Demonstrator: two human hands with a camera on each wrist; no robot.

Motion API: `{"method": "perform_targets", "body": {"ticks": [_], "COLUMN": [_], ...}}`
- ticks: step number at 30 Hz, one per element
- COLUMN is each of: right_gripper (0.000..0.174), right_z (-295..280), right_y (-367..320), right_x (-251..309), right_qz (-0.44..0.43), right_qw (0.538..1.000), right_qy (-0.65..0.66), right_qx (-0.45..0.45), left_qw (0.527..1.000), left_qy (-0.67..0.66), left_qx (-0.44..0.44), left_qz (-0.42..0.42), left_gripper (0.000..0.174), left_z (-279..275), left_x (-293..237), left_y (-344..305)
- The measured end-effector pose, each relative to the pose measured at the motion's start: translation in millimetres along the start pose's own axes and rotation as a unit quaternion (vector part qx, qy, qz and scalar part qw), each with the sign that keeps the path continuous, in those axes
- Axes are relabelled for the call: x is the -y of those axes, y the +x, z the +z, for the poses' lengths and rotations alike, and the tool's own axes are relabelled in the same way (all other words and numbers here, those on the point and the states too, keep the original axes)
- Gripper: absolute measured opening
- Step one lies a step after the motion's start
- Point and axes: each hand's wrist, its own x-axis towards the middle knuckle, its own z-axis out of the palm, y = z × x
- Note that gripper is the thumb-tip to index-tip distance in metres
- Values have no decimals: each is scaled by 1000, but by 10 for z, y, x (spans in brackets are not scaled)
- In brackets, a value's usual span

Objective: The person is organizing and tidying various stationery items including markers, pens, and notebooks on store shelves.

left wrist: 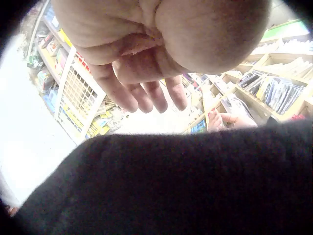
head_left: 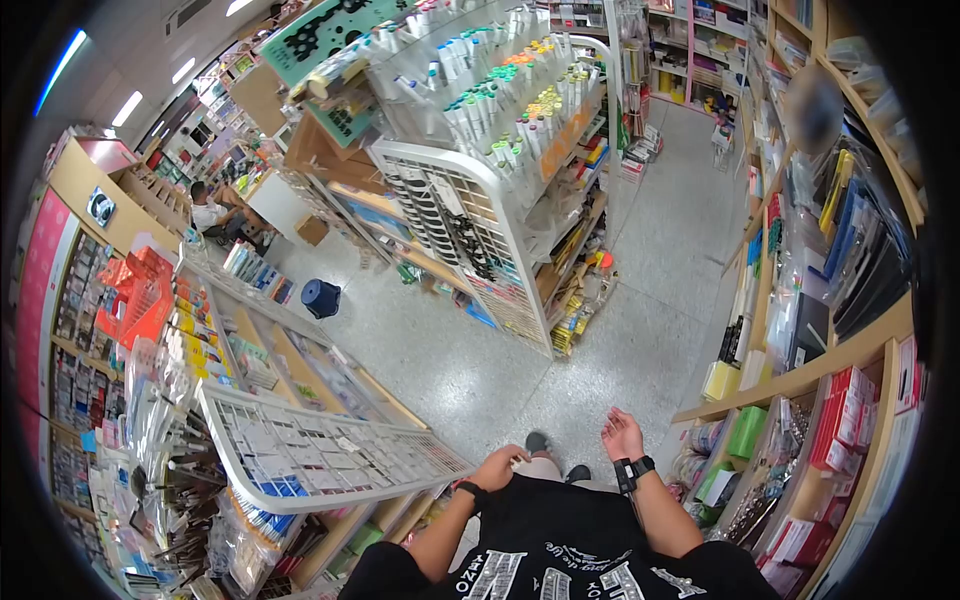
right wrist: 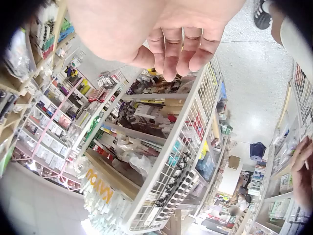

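Observation:
My left hand (head_left: 497, 468) is low in front of the black shirt (head_left: 560, 530), beside the end of a white wire rack (head_left: 330, 455). In the left wrist view, the fingers (left wrist: 154, 95) of this hand hang loosely, and nothing shows in them. Out to the right, my right hand (head_left: 622, 435) is held palm up over the grey floor, its fingers loosely bent. Its fingers (right wrist: 171, 51) hold nothing in the right wrist view, where the shelf unit with wire end panel (right wrist: 166, 171) appears beyond them.
Ahead stands a shelf unit of markers (head_left: 520, 110) with a white grid end panel (head_left: 480, 240). A dark blue bin (head_left: 321, 298) sits on the aisle floor (head_left: 400, 350). Shelves of folders (head_left: 850, 240) and red boxes (head_left: 845, 420) line the right. A person (head_left: 208, 212) sits far left.

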Motion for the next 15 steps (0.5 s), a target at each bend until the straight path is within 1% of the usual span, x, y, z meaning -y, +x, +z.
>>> {"method": "perform_targets", "body": {"ticks": [1,2,3,5,6,7,9,11,13,14,15], "right_gripper": [30,28,28,26,26,25,25,25,25,25,25], "right_z": [-9,-16,-24,-42,-10,20,77,124,294,410,546], "right_y": [73,129,175,327,437,564,804,951,1242,1428,1589], "right_x": [154,281,383,623,772,944,1237,1426,1910,2192,2455], "right_qz": [-5,-10,-10,-22,-23,-30,-38,-51,-66,-73,-81], "right_qw": [1000,999,999,998,998,997,995,994,993,992,991], "right_qy": [13,26,26,46,46,48,50,64,62,62,60], "right_qx": [-12,-24,-28,-43,-47,-58,-73,-70,-77,-78,-84], "left_qw": [1000,998,999,996,997,997,997,996,994,995,994], "left_qy": [24,39,37,63,61,57,14,10,-17,-15,-22], "left_qx": [-10,-17,-14,-19,-19,-15,-22,-12,18,35,40], "left_qz": [17,36,34,54,48,49,79,91,111,97,102], "left_gripper": [59,55,55,43,32,32,29,27,27,31,31], "left_z": [-60,-130,-198,-317,-359,-387,-411,-394,-342,-308,-309], "left_x": [-118,-226,-338,-559,-648,-750,-932,-1030,-1166,-1214,-1303], "left_y": [276,517,747,1272,1555,1868,2408,2711,3376,3746,4087]}}
